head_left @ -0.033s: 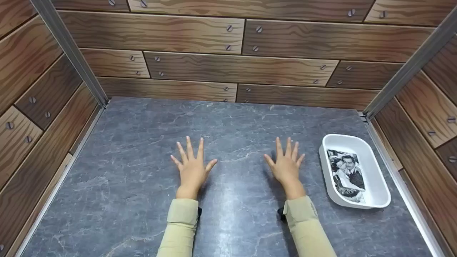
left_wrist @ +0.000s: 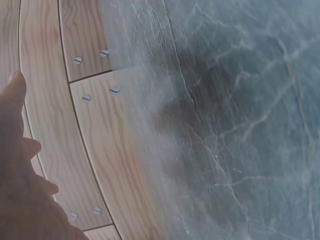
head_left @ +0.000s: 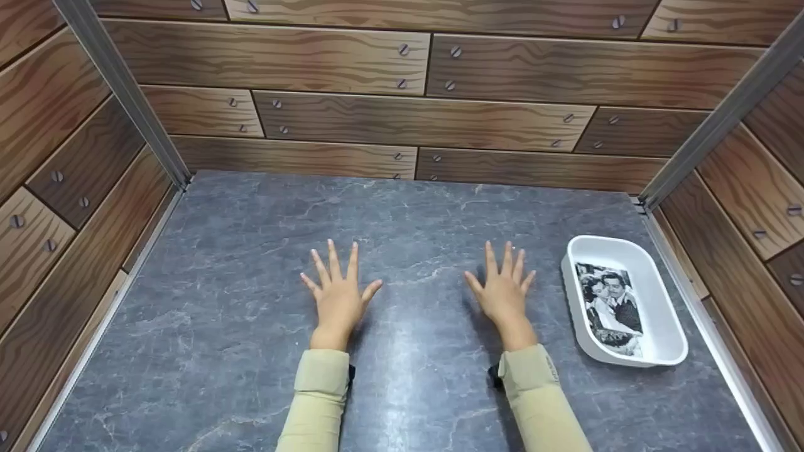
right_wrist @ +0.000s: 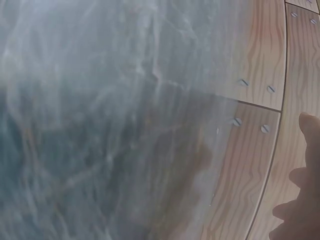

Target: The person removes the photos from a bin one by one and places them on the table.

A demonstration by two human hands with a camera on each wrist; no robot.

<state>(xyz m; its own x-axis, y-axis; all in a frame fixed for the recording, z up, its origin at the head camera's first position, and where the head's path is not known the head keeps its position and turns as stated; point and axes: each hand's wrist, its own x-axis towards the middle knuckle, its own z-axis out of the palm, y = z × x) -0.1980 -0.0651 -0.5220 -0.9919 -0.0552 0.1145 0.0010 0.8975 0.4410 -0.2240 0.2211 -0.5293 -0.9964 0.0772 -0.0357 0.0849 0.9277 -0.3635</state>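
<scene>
Both hands lie flat, palms down, on a grey marble-look tabletop, fingers spread and straight, holding nothing. My left hand is near the middle of the table. My right hand sits a short way left of a white oblong dish, without touching it. A black-and-white photograph of two people lies inside the dish. In the left wrist view only fingertips show at the left edge; in the right wrist view fingertips show at the right edge, over blurred tabletop.
Wood-plank walls with screw heads close the table in at the back and on both sides, with metal corner posts. Pale sleeves cover both forearms.
</scene>
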